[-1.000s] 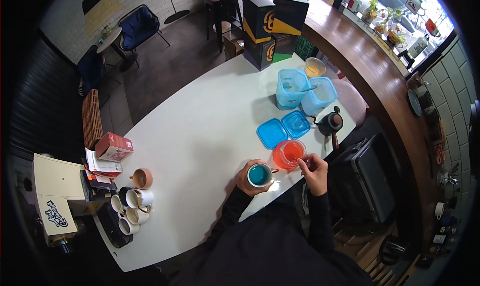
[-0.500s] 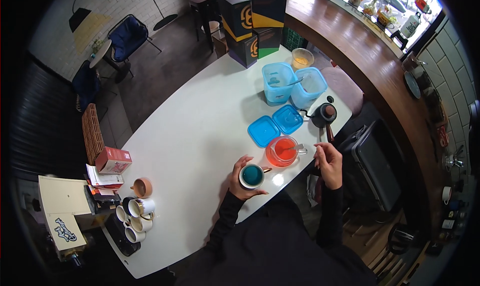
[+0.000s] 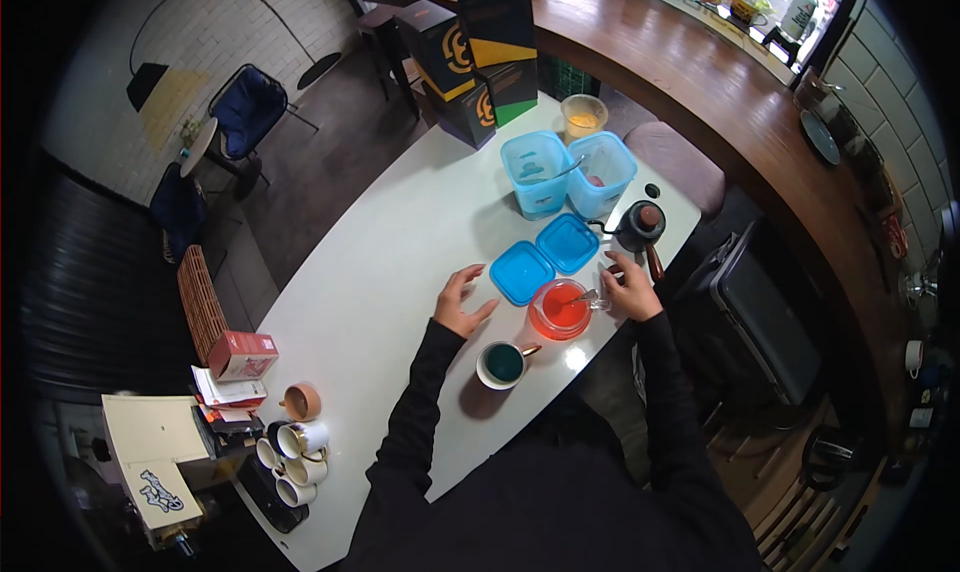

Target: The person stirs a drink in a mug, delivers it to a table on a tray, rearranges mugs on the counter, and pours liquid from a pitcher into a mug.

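Observation:
My left hand is in the air over the table, fingers spread and holding nothing. Below it stands a white mug with a dark green inside and a gold-coloured handle. To the right of that mug is a glass pitcher of red-orange liquid, with a spoon leaning in it. My right hand is beside the pitcher's handle with its fingers curved and apart; whether it touches the handle I cannot make out. Two blue lids lie just behind the pitcher.
Behind the lids stand two blue plastic tubs and a small tub of yellow-orange contents. A black hand grinder is near the right edge. Black boxes are stacked at the far end. Several mugs cluster at the left end.
My left hand has let go of the mug and moved up and away from it. My right hand has come toward the pitcher's handle, its fingers opening. The camera view has shifted slightly.

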The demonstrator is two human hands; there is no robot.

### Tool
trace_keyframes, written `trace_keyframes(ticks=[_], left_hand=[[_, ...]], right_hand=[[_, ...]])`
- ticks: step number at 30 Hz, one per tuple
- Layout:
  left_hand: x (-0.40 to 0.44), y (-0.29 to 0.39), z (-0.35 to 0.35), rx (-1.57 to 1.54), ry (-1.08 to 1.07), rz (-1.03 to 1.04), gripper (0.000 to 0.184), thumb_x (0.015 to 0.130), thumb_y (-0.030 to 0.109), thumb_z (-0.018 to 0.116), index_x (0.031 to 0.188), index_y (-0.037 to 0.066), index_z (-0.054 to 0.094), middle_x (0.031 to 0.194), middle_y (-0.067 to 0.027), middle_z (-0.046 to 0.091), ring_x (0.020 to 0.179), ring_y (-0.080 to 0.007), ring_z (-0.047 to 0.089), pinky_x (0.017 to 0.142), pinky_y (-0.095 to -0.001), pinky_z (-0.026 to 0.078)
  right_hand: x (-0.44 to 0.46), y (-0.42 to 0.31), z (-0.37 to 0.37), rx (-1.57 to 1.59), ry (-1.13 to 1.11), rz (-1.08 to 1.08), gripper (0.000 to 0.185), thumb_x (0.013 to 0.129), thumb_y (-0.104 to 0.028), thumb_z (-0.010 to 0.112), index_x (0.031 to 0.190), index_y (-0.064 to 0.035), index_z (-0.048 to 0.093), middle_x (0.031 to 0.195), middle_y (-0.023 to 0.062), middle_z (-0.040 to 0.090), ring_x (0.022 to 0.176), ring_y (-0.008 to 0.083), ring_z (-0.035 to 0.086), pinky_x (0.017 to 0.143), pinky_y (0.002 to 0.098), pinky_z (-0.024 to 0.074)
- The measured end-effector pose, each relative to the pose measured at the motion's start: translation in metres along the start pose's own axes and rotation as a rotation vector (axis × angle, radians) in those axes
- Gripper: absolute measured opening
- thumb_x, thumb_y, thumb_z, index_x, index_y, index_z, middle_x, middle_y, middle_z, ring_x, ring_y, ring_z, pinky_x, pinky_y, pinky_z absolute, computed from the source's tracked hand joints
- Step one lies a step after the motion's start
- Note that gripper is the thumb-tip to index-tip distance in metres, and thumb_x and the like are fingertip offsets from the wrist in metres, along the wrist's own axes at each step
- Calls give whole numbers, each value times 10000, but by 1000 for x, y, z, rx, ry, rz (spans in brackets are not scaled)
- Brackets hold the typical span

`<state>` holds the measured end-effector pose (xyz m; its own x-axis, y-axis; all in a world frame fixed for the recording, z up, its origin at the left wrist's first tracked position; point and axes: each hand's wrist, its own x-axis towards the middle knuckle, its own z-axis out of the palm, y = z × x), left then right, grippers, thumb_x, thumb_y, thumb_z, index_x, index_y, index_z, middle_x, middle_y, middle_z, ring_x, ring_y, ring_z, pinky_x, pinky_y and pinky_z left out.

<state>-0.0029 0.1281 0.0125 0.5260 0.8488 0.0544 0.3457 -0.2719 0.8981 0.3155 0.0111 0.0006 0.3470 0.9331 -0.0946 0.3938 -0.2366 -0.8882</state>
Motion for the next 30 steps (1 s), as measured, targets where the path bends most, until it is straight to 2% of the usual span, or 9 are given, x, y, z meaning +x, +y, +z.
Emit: trace_keyframes(ticks=[1, 4, 7, 9, 14, 19, 21, 27, 30], left_hand=[[11, -3, 7, 0, -8, 9, 607, 785, 227, 798, 1313, 82, 535, 1251, -127, 594, 1155, -261, 579, 1003, -399, 456], [36, -7, 27, 308, -31, 348, 743, 692, 341, 827, 1336, 126, 526, 1238, -157, 567, 1170, -366, 523, 993, -483, 426], [44, -3, 37, 432, -97, 336, 784, 688, 382, 820, 1360, 131, 504, 1275, -151, 535, 1196, -346, 508, 984, -474, 434], [43, 2, 41, 493, -101, 315, 803, 687, 403, 815, 1372, 135, 491, 1284, -149, 524, 1202, -344, 502, 976, -473, 435], [40, 8, 38, 565, -107, 265, 806, 682, 374, 804, 1385, 151, 479, 1309, -159, 513, 1192, -349, 513, 968, -469, 431], [37, -3, 27, 687, -91, 313, 820, 708, 431, 775, 1404, 139, 454, 1326, -178, 507, 1195, -356, 511, 966, -472, 427], [36, -6, 20, 694, -74, 299, 821, 711, 442, 773, 1402, 136, 454, 1329, -180, 507, 1197, -356, 509, 967, -477, 424], [31, -12, 20, 684, 26, 288, 820, 709, 463, 777, 1391, 135, 462, 1339, -174, 494, 1201, -357, 503, 967, -497, 417], [34, -15, 24, 702, 64, 283, 820, 697, 459, 786, 1384, 143, 468, 1333, -170, 489, 1204, -362, 498, 961, -501, 418]], right_hand=[[3, -3, 2, -3, -16, 53, 464, 921, -162, 611, 1332, 26, 505, 940, 197, 690, 837, 286, 695, 736, 360, 540], [14, 3, 5, -53, -12, 78, 528, 900, -159, 626, 1369, 24, 467, 905, 224, 675, 847, 318, 681, 748, 391, 521], [20, -2, 5, -96, -4, 78, 563, 881, -161, 647, 1380, 23, 464, 886, 233, 667, 833, 330, 672, 752, 410, 508], [25, 7, 12, -120, 73, 14, 569, 862, -186, 665, 1370, -2, 487, 732, 129, 595, 676, 199, 608, 638, 338, 483], [31, 7, 20, -134, 95, 4, 559, 839, -181, 670, 1366, -55, 533, 679, 104, 524, 580, 168, 467, 556, 340, 404], [33, -8, 16, -169, 94, -52, 496, 822, -169, 665, 1310, -97, 606, 671, 103, 512, 574, 154, 469, 551, 330, 402], [32, -20, 12, -275, -8, -8, 447, 869, -154, 627, 1301, -46, 596, 944, 215, 688, 777, 277, 664, 723, 379, 509], [31, -32, 7, -231, -80, -30, 431, 861, -151, 598, 1281, -57, 624, 674, 131, 649, 566, 189, 628, 594, 348, 500], [35, -18, 8, -224, -121, -63, 449, 859, -158, 591, 1296, -53, 611, 708, 142, 658, 600, 196, 643, 610, 352, 504]])
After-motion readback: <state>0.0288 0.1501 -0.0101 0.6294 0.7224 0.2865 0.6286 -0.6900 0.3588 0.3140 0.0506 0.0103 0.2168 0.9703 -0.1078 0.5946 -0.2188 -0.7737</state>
